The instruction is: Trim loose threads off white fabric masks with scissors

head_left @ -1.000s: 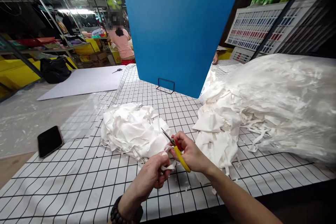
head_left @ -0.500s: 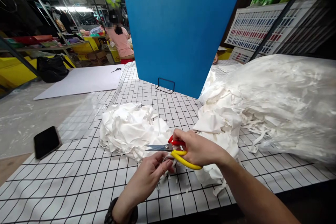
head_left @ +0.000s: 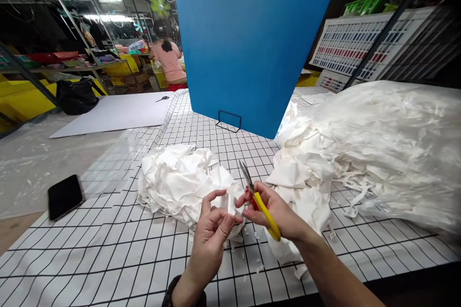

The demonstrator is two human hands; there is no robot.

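My right hand (head_left: pixel 272 208) is closed round a pair of scissors (head_left: pixel 264 211) with one yellow and one red handle; the blades point up and away, nearly together. Between thumb and fingers, my left hand (head_left: pixel 212 228) pinches a small strip of white fabric (head_left: pixel 231 204). Fingertips of my right hand are close to that strip, perhaps touching it. Behind my left hand lies a heap of white fabric pieces (head_left: pixel 176 175). To the right of the scissors is a second pile of white fabric (head_left: pixel 302 177). Tiny white scraps are scattered on the table below my hands.
A blue board (head_left: pixel 245 48) stands on the grid-patterned tablecloth (head_left: pixel 133 259), near a black wire stand (head_left: pixel 229 122). A phone (head_left: pixel 65 196) lies left, a large clear bag of white material (head_left: pixel 396 153) right. Another person (head_left: pixel 169 62) sits far back; small black scissors (head_left: pixel 163 99) rest on white sheeting.
The scissors have turned from pointing left to pointing upward. My left hand has risen slightly and now holds up a white strip, with my right fingers close to it.
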